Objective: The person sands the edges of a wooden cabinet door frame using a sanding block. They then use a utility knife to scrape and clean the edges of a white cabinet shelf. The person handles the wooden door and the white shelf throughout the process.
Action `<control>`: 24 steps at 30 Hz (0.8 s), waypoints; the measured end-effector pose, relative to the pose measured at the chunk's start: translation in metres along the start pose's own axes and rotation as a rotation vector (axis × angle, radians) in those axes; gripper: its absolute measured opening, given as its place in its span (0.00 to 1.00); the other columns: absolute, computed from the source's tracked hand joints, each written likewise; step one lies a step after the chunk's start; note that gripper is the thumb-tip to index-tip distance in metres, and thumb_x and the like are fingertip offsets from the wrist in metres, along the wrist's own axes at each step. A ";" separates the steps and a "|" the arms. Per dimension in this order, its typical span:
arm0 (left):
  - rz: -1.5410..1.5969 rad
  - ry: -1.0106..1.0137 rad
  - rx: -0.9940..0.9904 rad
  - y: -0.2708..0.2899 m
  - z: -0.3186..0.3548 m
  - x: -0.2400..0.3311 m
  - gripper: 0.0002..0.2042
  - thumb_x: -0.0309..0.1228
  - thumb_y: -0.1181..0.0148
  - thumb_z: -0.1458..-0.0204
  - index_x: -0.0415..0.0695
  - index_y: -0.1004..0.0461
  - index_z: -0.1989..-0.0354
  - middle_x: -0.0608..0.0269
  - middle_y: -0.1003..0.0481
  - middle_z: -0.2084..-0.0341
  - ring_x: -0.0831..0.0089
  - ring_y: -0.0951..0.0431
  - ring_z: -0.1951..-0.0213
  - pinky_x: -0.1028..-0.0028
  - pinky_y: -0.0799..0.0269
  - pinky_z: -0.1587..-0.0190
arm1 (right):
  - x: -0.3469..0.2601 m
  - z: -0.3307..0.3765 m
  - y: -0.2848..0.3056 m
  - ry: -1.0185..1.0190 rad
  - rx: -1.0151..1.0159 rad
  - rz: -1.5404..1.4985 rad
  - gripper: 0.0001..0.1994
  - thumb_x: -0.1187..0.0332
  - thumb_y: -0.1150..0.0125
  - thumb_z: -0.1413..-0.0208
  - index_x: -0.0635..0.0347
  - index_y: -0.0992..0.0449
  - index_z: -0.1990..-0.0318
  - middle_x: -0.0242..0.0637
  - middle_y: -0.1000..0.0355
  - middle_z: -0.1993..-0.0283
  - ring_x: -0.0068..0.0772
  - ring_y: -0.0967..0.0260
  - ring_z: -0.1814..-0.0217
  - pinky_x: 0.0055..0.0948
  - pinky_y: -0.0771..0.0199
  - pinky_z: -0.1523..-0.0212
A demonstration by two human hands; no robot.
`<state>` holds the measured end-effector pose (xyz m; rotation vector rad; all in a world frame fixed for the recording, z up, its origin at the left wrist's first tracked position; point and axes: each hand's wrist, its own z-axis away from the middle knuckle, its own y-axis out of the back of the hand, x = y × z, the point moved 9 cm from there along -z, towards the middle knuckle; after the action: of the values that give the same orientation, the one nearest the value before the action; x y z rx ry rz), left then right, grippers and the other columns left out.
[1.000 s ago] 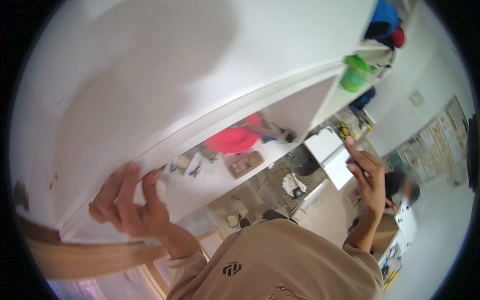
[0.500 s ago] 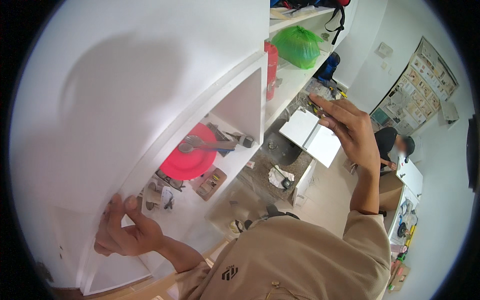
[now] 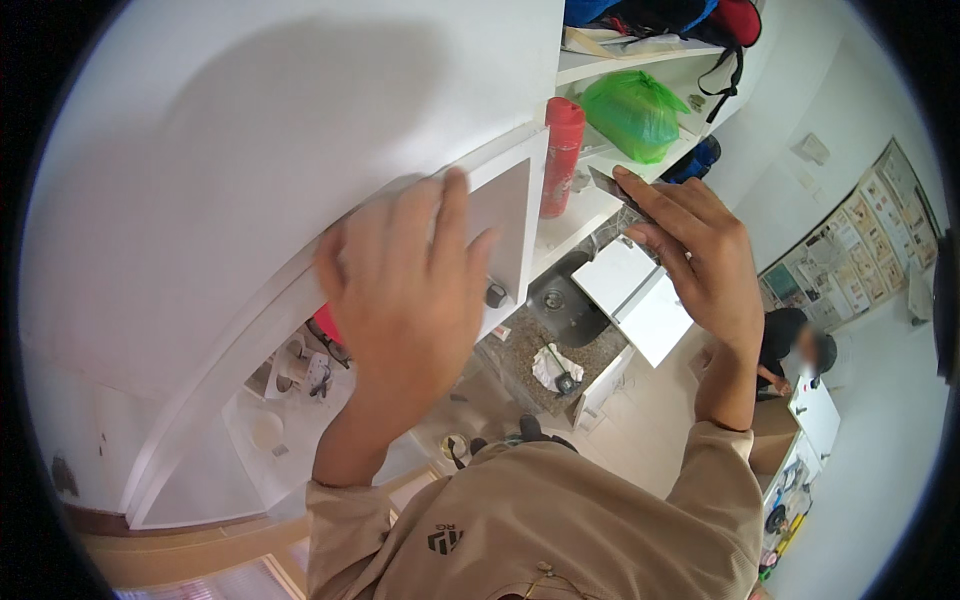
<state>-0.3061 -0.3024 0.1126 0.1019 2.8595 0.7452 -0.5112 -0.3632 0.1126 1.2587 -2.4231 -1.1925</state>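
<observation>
My left hand [image 3: 410,290] is raised over the front edge of the white shelf unit [image 3: 225,405], slightly blurred, fingers spread and nothing visible in it. It covers most of the pink-red plate [image 3: 327,324] on the shelf. My right hand [image 3: 705,260] is up to the right, fingers and thumb pinched on a thin grey flat piece [image 3: 612,188] that looks like a scraper blade. Most of that piece is hidden by the fingers. Near its tip stand a red cylinder [image 3: 563,160] and a tied green plastic bag [image 3: 635,115] on a shelf.
Below is a steel sink [image 3: 568,300] in a speckled counter, with a white cabinet door [image 3: 640,300] standing out beside it. A white cloth [image 3: 553,368] lies on the counter. Another person [image 3: 785,345] crouches at the right by a white cabinet [image 3: 815,410].
My left hand has moved up and right from the shelf's lower left edge, its fingers opening out. The view has shifted slightly; my right hand stays raised, the grey piece showing more clearly.
</observation>
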 end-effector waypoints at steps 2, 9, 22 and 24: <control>0.046 -0.011 -0.002 -0.016 -0.013 0.013 0.24 0.39 0.28 0.54 0.45 0.20 0.48 0.70 0.26 0.54 0.69 0.28 0.52 0.60 0.35 0.49 | 0.005 -0.003 -0.005 -0.005 -0.018 0.000 0.22 0.68 0.32 0.42 0.56 0.21 0.38 0.45 0.21 0.59 0.47 0.30 0.63 0.41 0.27 0.59; 0.027 -0.055 0.073 -0.048 -0.031 0.044 0.22 0.37 0.30 0.55 0.44 0.21 0.50 0.72 0.28 0.57 0.69 0.29 0.54 0.60 0.36 0.52 | 0.041 0.003 -0.008 -0.069 0.042 -0.070 0.23 0.69 0.32 0.42 0.59 0.21 0.38 0.46 0.21 0.59 0.46 0.31 0.63 0.40 0.28 0.59; -0.004 0.089 0.049 -0.025 -0.018 0.027 0.22 0.41 0.26 0.50 0.54 0.17 0.45 0.71 0.22 0.53 0.66 0.28 0.50 0.61 0.40 0.42 | 0.056 0.017 -0.019 -0.097 0.064 -0.164 0.24 0.68 0.30 0.45 0.63 0.21 0.40 0.45 0.23 0.63 0.43 0.36 0.66 0.37 0.31 0.61; -0.065 0.110 0.095 -0.009 -0.004 0.015 0.20 0.41 0.25 0.51 0.53 0.15 0.49 0.70 0.21 0.55 0.66 0.27 0.51 0.62 0.41 0.42 | 0.037 0.005 -0.011 0.015 0.079 -0.145 0.26 0.65 0.29 0.47 0.65 0.21 0.40 0.45 0.23 0.62 0.42 0.37 0.65 0.36 0.31 0.62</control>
<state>-0.3223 -0.3110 0.1092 -0.0195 2.9864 0.6205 -0.5301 -0.3912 0.0940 1.4839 -2.4256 -1.1276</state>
